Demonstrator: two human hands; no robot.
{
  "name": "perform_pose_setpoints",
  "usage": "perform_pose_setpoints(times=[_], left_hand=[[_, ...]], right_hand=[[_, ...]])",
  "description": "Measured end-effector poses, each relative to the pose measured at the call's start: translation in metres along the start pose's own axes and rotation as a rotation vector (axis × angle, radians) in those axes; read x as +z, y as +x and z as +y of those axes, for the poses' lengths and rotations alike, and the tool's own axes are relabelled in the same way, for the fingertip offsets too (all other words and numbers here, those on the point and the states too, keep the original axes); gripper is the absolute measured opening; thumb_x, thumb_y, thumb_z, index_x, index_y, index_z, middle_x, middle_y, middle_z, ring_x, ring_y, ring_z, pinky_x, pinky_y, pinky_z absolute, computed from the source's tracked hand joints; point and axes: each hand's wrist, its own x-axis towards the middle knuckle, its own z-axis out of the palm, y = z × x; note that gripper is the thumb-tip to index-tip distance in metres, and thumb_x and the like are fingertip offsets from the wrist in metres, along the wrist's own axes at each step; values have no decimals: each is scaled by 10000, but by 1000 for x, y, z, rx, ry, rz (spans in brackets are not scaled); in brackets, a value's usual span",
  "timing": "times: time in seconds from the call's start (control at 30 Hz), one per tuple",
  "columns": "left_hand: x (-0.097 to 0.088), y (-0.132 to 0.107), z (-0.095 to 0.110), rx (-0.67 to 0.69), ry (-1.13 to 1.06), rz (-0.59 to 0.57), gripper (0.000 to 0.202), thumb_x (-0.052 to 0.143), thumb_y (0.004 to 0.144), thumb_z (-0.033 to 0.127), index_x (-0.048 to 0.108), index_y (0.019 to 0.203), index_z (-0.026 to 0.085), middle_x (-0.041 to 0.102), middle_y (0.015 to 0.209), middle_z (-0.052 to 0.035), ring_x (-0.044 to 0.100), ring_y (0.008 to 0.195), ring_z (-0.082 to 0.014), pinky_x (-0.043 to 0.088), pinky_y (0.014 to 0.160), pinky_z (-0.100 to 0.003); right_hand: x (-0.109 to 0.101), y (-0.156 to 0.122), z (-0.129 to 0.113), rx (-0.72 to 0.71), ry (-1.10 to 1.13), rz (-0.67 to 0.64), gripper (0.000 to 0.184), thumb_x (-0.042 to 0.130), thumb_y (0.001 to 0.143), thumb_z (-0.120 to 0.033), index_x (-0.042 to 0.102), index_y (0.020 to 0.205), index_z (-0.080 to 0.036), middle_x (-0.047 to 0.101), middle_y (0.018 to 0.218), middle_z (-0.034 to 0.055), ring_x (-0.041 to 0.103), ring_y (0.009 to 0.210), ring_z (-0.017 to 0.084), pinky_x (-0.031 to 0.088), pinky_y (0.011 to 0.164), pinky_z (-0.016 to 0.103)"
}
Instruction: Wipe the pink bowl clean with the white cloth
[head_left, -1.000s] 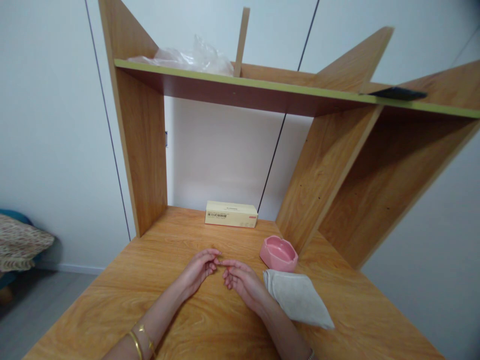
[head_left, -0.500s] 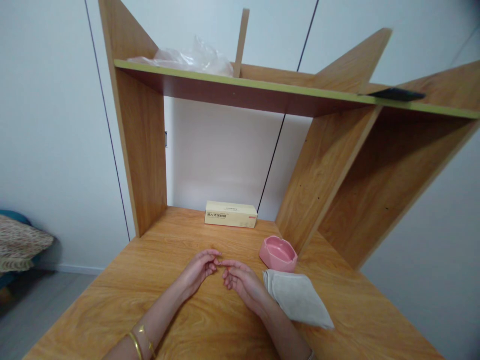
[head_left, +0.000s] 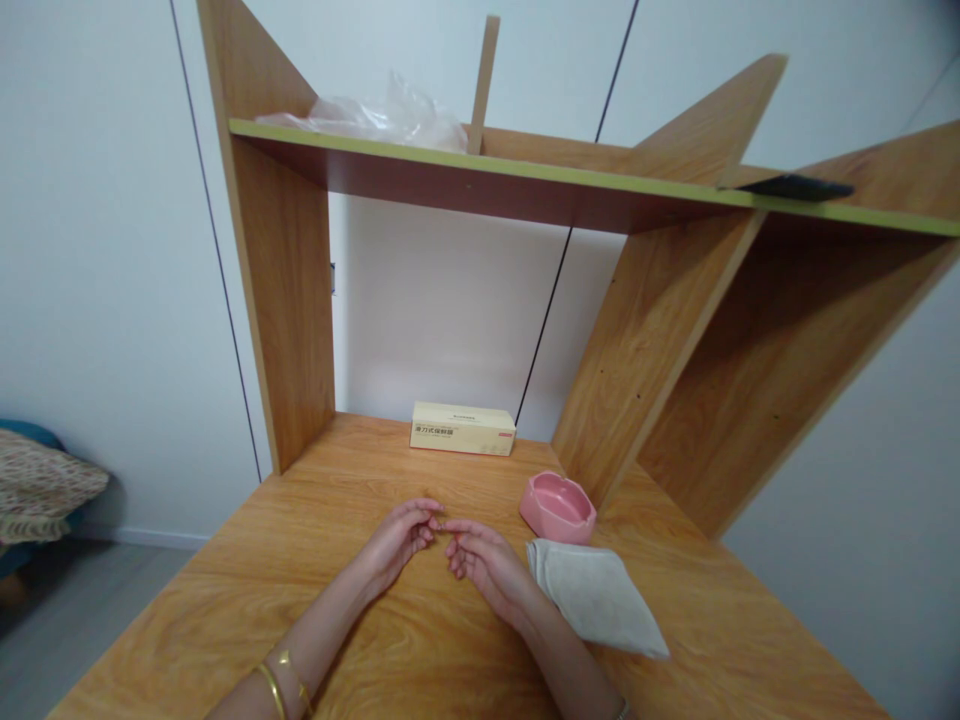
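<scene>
Left hand (head_left: 399,543), right hand (head_left: 489,570) curled close together, any grip unclear, folded cloth (head_left: 602,597) beside pink bowl (head_left: 546,520)

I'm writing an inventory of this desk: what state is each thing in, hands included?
Left hand: fingers curled, fingertips close to the right's; anything pinched is too small to tell.
Right hand: fingers bent, index finger toward the left.
Grey cloth: folded, lying flat.
Pink bowl: upright, open-topped.
Cream box: lying lengthwise, looks closed.
Clear plastic bag: crumpled on the shelf.
</scene>
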Motion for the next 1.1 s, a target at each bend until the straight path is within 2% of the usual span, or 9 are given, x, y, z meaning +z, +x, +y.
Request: perform_pose_setpoints(times=[1.1], left_hand=[[3, -3, 3, -13, -15, -1, 124, 607, 669, 154, 634, 789, 141, 593, 631, 6, 494, 522, -59, 344, 548, -177]], right_hand=[[-3, 2, 2, -10, -7, -14, 228, 692, 589, -265, 643, 780, -149, 609, 567, 4, 513, 479, 98, 328, 473, 225]])
